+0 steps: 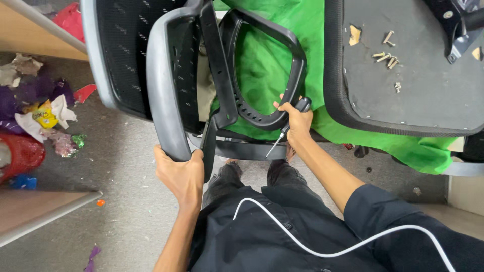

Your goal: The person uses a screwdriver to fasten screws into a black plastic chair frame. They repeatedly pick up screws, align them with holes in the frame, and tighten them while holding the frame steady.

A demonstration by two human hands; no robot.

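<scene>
Chair assembly, fastening stage: my left hand [182, 174] grips chair back [151, 65]; my right hand [297, 121] clasps screwdriver [287, 128]. Next, I judge: tip needs seating.

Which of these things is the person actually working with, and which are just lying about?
In hand:
- chair backrest, gripped at its grey rim by the left hand
- screwdriver, held in the right hand
- black armrest loop
- upturned seat base
- loose screws on the seat base

Lying about:
- crumpled wrappers and scraps
- red basket
- green cloth

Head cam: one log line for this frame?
left hand: grips chair back frame | right hand: holds screwdriver at armrest | screws: on upturned seat
</scene>
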